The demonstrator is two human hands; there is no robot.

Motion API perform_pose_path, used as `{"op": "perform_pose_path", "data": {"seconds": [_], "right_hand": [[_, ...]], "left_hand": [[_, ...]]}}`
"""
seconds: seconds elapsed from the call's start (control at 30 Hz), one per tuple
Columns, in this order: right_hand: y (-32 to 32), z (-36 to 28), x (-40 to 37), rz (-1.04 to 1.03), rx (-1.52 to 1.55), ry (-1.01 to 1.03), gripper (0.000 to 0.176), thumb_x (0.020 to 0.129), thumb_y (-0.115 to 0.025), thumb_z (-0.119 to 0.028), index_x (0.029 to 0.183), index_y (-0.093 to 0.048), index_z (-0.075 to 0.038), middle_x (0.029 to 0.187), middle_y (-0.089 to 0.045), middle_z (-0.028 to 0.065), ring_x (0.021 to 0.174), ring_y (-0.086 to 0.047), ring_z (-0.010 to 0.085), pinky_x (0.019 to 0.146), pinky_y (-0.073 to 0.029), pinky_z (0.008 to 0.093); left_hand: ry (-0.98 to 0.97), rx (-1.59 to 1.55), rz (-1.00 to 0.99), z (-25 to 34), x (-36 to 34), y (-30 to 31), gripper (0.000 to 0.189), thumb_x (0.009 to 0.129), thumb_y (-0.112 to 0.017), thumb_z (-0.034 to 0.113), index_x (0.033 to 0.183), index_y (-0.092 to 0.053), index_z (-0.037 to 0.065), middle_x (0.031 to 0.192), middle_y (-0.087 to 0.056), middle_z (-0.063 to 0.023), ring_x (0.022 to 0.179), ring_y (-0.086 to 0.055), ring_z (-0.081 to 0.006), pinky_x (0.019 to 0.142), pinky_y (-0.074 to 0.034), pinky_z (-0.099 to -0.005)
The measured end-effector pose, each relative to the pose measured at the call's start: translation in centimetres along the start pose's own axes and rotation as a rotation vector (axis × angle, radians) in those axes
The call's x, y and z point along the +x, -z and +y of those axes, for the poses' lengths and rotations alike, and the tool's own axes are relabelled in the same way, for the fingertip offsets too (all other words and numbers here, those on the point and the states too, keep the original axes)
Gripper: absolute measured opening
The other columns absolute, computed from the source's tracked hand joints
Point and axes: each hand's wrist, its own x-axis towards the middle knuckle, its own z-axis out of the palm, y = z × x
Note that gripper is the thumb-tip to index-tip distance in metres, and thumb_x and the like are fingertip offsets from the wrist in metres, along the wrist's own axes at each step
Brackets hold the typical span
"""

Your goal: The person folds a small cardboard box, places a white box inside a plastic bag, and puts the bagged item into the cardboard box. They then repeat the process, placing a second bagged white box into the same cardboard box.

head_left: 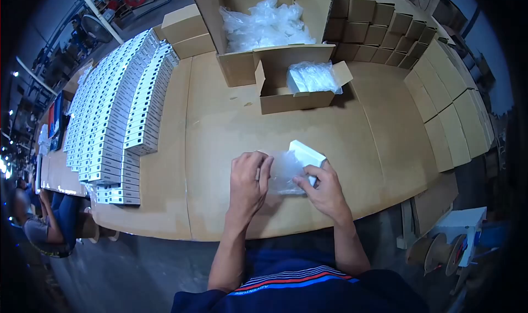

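Over the front of the cardboard-covered table [286, 214], my left hand [248, 182] pinches the left side of a clear plastic bag [283, 173]. My right hand [324, 191] grips a small white box [307, 154], its fingers and thumb closed on the near end. The box is tilted and overlaps the bag's right side in this view. Beyond my hands stands an open cardboard carton [297, 104], with a bagged white box [313, 79] lying in its right part.
Tall stacks of labelled white boxes [113, 109] line the left side. A large carton [236, 71] of clear plastic bags [267, 24] stands at the back. Brown cartons [385, 29] are stacked back right. A person [49, 219] sits at far left.
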Motion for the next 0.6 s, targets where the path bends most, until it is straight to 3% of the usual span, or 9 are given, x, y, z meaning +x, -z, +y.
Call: {"op": "perform_pose_path", "data": {"seconds": [0.1,0.13,0.17,0.23,0.27,0.37,0.5,0.53,0.6], "right_hand": [[0.7,0.2,-0.5,-0.102,-0.03,-0.053,0.02,0.089,-0.08,-0.019,0.094,-0.075,-0.001,0.104,-0.062,0.0188,0.093,-0.06,0.0318,0.083,-0.049,0.0391],[0.6,0.5,-0.7,-0.078,-0.055,-0.022,0.02,0.088,-0.081,-0.017,0.096,-0.075,0.0,0.102,-0.061,0.0171,0.085,-0.06,0.0273,0.075,-0.049,0.036],[0.4,0.7,-0.7,-0.05,-0.081,0.013,0.02,0.087,-0.082,-0.014,0.098,-0.075,0.0,0.1,-0.06,0.0154,0.077,-0.06,0.0228,0.067,-0.049,0.0328],[-0.1,0.7,-0.6,0.047,-0.005,0.003,0.019,0.087,-0.082,-0.014,0.096,-0.075,0.001,0.1,-0.061,0.0158,0.082,-0.061,0.0256,0.07,-0.05,0.0347],[-0.4,0.6,-0.6,0.082,0.045,-0.05,0.018,0.088,-0.081,-0.016,0.095,-0.075,0.0,0.1,-0.062,0.0169,0.085,-0.062,0.0296,0.072,-0.051,0.0366],[-1.0,1.1,-0.5,0.177,0.103,-0.048,0.017,0.088,-0.081,-0.016,0.094,-0.075,-0.001,0.101,-0.063,0.0168,0.085,-0.064,0.0319,0.072,-0.052,0.0375],[-1.3,1.3,-0.4,0.075,0.108,0.078,0.02,0.09,-0.08,-0.019,0.098,-0.073,-0.002,0.102,-0.064,0.0168,0.089,-0.064,0.0301,0.074,-0.052,0.0359],[-1.3,1.5,-0.5,0.06,0.105,0.1,0.019,0.091,-0.078,-0.017,0.101,-0.073,-0.002,0.104,-0.064,0.0159,0.091,-0.064,0.0283,0.077,-0.052,0.035],[-0.7,1.8,-0.1,0.03,0.102,0.149,0.019,0.093,-0.074,-0.015,0.106,-0.071,-0.001,0.107,-0.066,0.0141,0.096,-0.064,0.0246,0.081,-0.052,0.0331]], "left_hand": [[0.302,-0.183,-0.055,-1.5,0.3,0.1,0.025,0.105,-0.06,0.017,0.085,-0.062,0.001,0.071,-0.059,-0.0058,0.072,-0.059,-0.0192,0.076,-0.046,-0.0371],[0.451,-0.257,-0.145,-2.4,0.2,0.5,0.022,0.107,-0.058,0.022,0.098,-0.061,0.002,0.086,-0.062,-0.0052,0.083,-0.059,-0.0157,0.078,-0.047,-0.0342],[0.344,-0.346,0.055,-2.6,0.3,-0.3,0.022,0.106,-0.06,0.024,0.104,-0.059,0.003,0.093,-0.062,-0.0061,0.088,-0.059,-0.0165,0.081,-0.048,-0.0343],[0.124,-0.515,0.448,-2.6,0.6,-1.9,0.03,0.105,-0.062,0.028,0.118,-0.055,0.003,0.108,-0.061,-0.0078,0.098,-0.059,-0.0181,0.087,-0.049,-0.0346],[0.254,-0.722,0.406,-2.7,-0.3,-1.6,0.063,0.094,-0.075,0.021,0.141,-0.038,0.002,0.137,-0.052,-0.0125,0.115,-0.056,-0.0241,0.101,-0.049,-0.0397],[0.491,-1.059,0.032,-2.9,-2.9,-1.2,0.08,0.089,-0.08,0.014,0.15,-0.03,0.001,0.141,-0.052,-0.0151,0.127,-0.055,-0.0273,0.108,-0.046,-0.041],[0.472,-0.842,-0.251,-1.5,-3.6,-1.3,0.071,0.082,-0.087,0.007,0.14,-0.048,-0.003,0.122,-0.068,-0.014,0.114,-0.066,-0.0218,0.1,-0.053,-0.0364],[0.458,-0.911,-0.149,-0.9,-3.6,-1.7,0.056,0.082,-0.087,0.007,0.129,-0.058,-0.002,0.112,-0.073,-0.0116,0.102,-0.071,-0.0185,0.091,-0.057,-0.0326],[0.43,-0.812,-0.128,-0.4,-3.8,-1.1,0.052,0.08,-0.088,0.007,0.124,-0.059,0.001,0.111,-0.072,-0.0123,0.101,-0.071,-0.0188,0.087,-0.058,-0.0317]]}}
